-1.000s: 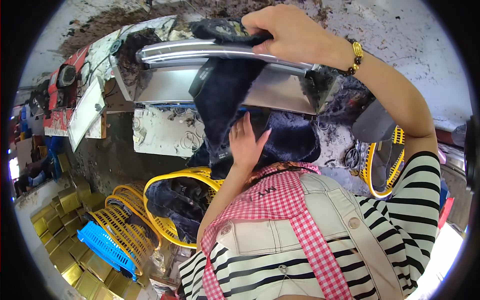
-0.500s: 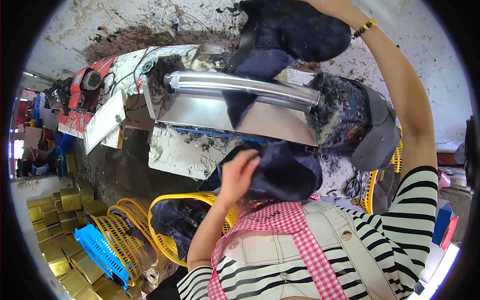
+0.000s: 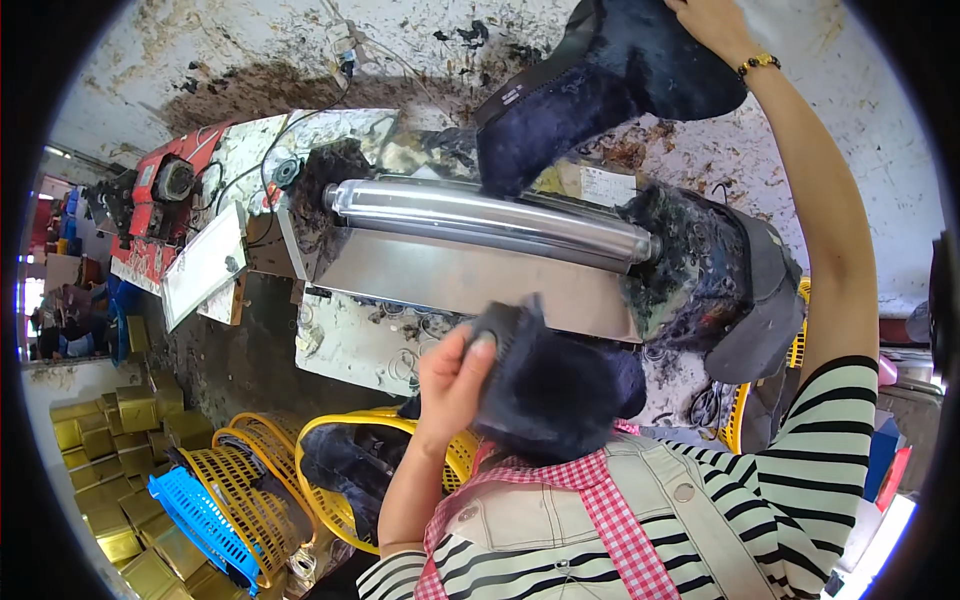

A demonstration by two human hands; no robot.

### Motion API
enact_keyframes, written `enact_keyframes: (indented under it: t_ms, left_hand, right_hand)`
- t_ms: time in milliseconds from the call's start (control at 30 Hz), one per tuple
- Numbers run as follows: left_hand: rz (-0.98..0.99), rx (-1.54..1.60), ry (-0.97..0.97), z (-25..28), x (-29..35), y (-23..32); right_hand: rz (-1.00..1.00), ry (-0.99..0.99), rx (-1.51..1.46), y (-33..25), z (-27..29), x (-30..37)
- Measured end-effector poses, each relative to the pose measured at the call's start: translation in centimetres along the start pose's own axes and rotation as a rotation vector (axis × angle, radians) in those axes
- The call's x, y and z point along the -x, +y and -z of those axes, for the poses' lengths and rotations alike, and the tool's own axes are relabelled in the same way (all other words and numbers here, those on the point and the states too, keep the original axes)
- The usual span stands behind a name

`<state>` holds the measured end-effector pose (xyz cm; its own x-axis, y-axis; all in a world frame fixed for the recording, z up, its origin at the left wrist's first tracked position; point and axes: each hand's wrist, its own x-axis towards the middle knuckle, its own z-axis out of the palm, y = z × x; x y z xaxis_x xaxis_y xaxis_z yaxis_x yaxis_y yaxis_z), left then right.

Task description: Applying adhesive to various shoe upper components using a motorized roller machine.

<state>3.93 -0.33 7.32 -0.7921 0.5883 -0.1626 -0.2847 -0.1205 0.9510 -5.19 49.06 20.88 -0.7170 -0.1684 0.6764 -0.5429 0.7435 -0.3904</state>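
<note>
Far up at the right, my right hand (image 3: 712,28) is closed on the edge of a large dark fleece piece (image 3: 610,85). That piece hangs behind the machine's shiny metal roller (image 3: 480,213), its lower tip at the roller's back edge. Close to my chest, my left hand (image 3: 455,385) pinches the edge of a dark furry piece (image 3: 550,395) between thumb and fingers. This second piece is held up in front of the sloping metal plate (image 3: 470,275). More dark material shows behind it at its right.
Dark fuzz covers the machine's right housing (image 3: 690,265). At lower left stand a yellow basket (image 3: 375,417) with dark pieces, other yellow baskets (image 3: 240,490), a blue basket (image 3: 195,525) and several gold boxes (image 3: 140,410). A red motor (image 3: 165,185) sits at far left.
The large piece has moved up and right, its tail now off the front of the roller and plate. My left hand has taken hold of a furry piece and raised it.
</note>
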Motion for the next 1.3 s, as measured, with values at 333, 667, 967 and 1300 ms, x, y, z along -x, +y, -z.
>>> enact_keyframes:
  t_ms: [333,667,967,1300]
  left_hand:
    - [-0.150,-0.747,0.407,3.4,-3.8,-5.2]
    - [-0.610,-1.785,0.332,1.2,-4.7,-7.2]
    - [-0.387,-1.727,0.272,-1.3,-3.4,-8.9]
    - [-0.451,-1.344,0.186,1.3,3.2,-14.1]
  right_hand:
    - [-0.315,-0.236,1.129,-5.2,-3.8,-0.7]
    - [-0.440,-0.976,0.641,-6.8,-18.8,4.8]
    - [-0.546,-0.750,0.038,-2.4,-20.3,8.5]
    - [-0.505,-0.742,0.280,-10.4,-14.5,0.1]
